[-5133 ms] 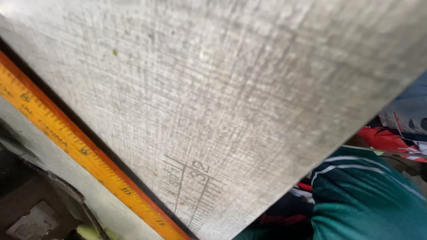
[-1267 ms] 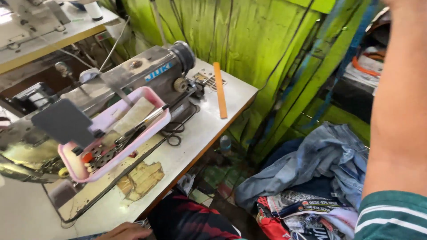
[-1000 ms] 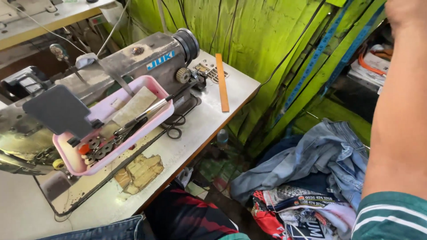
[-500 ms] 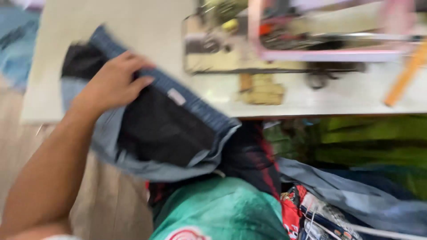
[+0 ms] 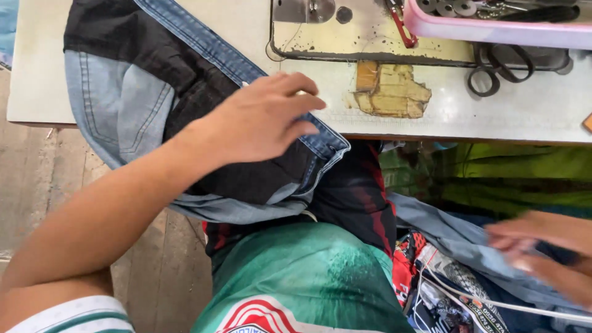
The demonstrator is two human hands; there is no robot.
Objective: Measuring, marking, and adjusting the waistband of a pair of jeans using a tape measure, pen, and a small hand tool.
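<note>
Now flat on the jeans [image 5: 185, 111] at the counter's [image 5: 524, 117] front-left edge, left hand [image 5: 259, 120] open with fingers spread, steadier than half a second back, right hand [image 5: 542, 253] blurred low over a cloth heap [image 5: 444, 234], grip unclear.

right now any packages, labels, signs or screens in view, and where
No packages, signs or screens.
Badge: bottom centre on the green shirt, curved red and white bands with a dark centre.
Printed cloth: lower right in the pile near the right hand, black and white print beside a red patch.
Left hand rests on the jeans; no tag visible on them.
</note>
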